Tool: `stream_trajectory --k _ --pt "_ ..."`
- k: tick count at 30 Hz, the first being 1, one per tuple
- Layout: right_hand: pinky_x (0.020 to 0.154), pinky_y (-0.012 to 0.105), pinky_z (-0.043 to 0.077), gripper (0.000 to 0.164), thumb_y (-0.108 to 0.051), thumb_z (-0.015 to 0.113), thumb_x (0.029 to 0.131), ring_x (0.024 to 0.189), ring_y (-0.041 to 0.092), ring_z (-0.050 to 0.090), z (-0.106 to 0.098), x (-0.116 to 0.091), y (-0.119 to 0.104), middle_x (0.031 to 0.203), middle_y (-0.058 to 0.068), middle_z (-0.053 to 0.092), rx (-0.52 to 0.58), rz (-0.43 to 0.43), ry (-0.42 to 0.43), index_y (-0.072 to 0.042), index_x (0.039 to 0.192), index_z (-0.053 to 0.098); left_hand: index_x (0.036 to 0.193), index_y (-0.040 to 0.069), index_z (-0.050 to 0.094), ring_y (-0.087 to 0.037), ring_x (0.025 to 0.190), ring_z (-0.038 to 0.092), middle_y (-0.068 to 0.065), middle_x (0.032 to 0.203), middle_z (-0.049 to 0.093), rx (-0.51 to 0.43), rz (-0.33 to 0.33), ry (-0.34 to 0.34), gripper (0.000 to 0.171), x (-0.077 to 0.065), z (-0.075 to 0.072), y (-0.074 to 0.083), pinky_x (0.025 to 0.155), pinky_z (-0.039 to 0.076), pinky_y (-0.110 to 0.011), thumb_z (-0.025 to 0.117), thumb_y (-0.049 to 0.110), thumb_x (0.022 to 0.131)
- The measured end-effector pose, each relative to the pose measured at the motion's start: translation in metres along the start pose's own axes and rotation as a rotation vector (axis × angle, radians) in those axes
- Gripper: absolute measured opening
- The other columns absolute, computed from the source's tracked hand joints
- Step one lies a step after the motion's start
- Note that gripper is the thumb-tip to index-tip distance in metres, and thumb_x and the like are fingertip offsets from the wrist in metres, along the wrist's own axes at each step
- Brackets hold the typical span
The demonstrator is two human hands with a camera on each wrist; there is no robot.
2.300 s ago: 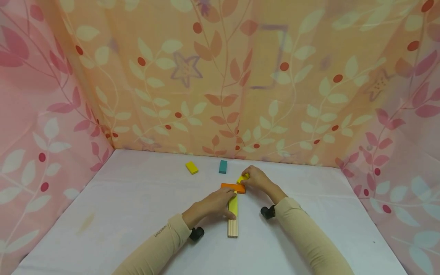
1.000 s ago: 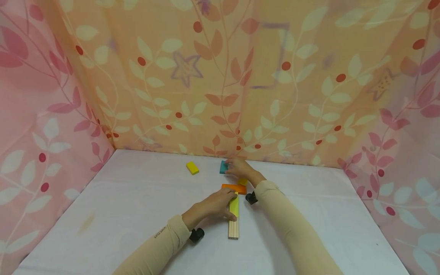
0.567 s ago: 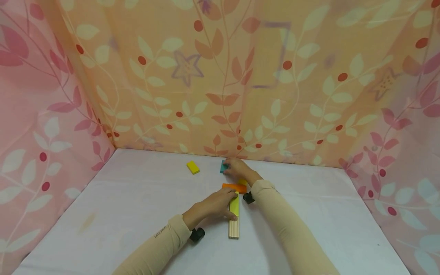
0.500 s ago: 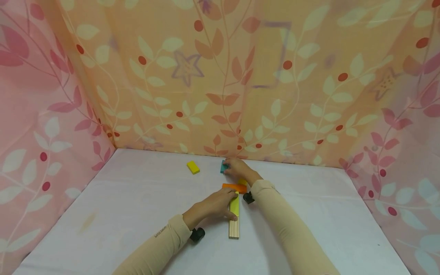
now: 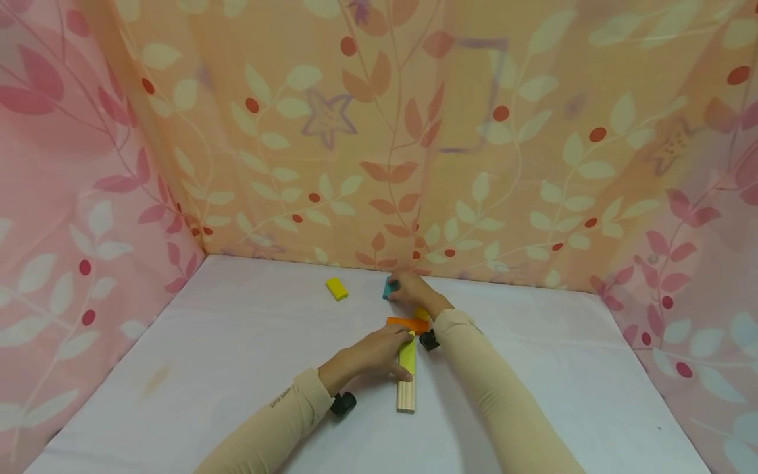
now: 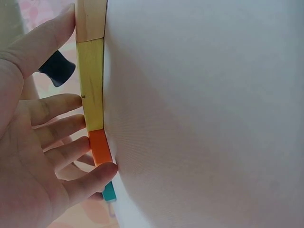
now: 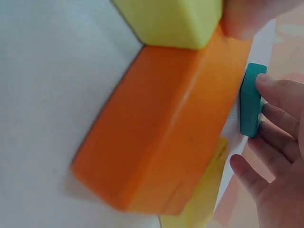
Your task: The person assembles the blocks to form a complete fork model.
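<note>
The white-covered bench (image 5: 237, 329) shows a faint tan stain (image 5: 155, 382) on its left side and a tiny dark speck (image 5: 660, 428) over towards the right. A plain wooden block (image 5: 405, 396) and a lime-yellow block (image 5: 407, 359) lie on it end to end, meeting an orange block (image 5: 417, 325) set crosswise at the far end. Just beyond that lies a half-hidden deeper-yellow block (image 5: 421, 315), then a teal block (image 5: 387, 288) near the back edge, with a bright yellow block (image 5: 337, 288) well apart to its left.

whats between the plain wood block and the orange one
A lime-yellow block lies there, one end against the plain wood block, the other against the orange block; the left wrist view shows this.
</note>
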State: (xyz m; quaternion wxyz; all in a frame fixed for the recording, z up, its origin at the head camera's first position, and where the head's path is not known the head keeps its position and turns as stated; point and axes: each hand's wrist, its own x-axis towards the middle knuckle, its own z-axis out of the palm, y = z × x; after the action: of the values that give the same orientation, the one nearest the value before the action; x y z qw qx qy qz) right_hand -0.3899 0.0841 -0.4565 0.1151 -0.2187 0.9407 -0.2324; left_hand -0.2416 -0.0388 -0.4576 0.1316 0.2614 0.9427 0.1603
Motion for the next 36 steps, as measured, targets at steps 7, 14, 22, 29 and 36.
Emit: stream_trajectory --k 7,14,22,29,36 --pt "0.111 0.044 0.042 0.043 -0.022 0.073 0.088 0.116 0.027 0.055 0.003 0.000 0.007 0.131 0.013 0.059 0.014 -0.001 0.029 -0.003 0.125 0.062 0.140 0.012 0.050 -0.018 0.138 0.042 -0.002 0.148 0.046 -0.006 -0.007 -0.008 0.082 0.003 0.002 0.002 0.114 0.039 -0.036 0.081 0.050 0.074" --pt "0.107 0.042 0.045 0.039 -0.022 0.074 0.087 0.108 0.025 0.056 -0.001 -0.005 0.006 0.125 0.012 0.063 0.019 -0.019 0.048 -0.003 0.120 0.065 0.139 0.011 0.051 -0.016 0.130 0.047 -0.002 0.145 0.048 0.008 0.012 -0.007 0.080 0.006 0.003 -0.001 0.111 0.041 -0.035 0.079 0.050 0.075" --pt "0.104 0.042 0.047 0.038 -0.021 0.074 0.087 0.109 0.026 0.056 -0.009 -0.012 0.005 0.131 0.012 0.061 0.013 -0.047 0.042 -0.004 0.119 0.066 0.138 0.011 0.052 -0.017 0.128 0.049 -0.002 0.143 0.049 -0.004 0.000 -0.015 0.080 0.005 0.004 -0.001 0.110 0.043 -0.035 0.081 0.049 0.074" --pt "0.105 0.041 0.047 0.038 -0.022 0.075 0.086 0.111 0.027 0.055 -0.019 -0.018 0.005 0.130 0.011 0.061 0.031 -0.065 0.046 -0.006 0.119 0.066 0.137 0.011 0.053 -0.017 0.123 0.049 -0.003 0.142 0.050 -0.019 -0.012 -0.016 0.080 0.006 0.002 -0.002 0.108 0.044 -0.035 0.081 0.050 0.074" --pt "0.105 0.043 0.046 0.037 -0.025 0.075 0.086 0.113 0.029 0.056 -0.026 -0.024 0.004 0.130 0.010 0.061 0.023 -0.078 0.043 -0.008 0.119 0.067 0.138 0.011 0.053 -0.018 0.124 0.049 -0.004 0.143 0.050 -0.011 -0.015 -0.021 0.081 0.005 0.000 0.000 0.109 0.043 -0.037 0.081 0.051 0.073"
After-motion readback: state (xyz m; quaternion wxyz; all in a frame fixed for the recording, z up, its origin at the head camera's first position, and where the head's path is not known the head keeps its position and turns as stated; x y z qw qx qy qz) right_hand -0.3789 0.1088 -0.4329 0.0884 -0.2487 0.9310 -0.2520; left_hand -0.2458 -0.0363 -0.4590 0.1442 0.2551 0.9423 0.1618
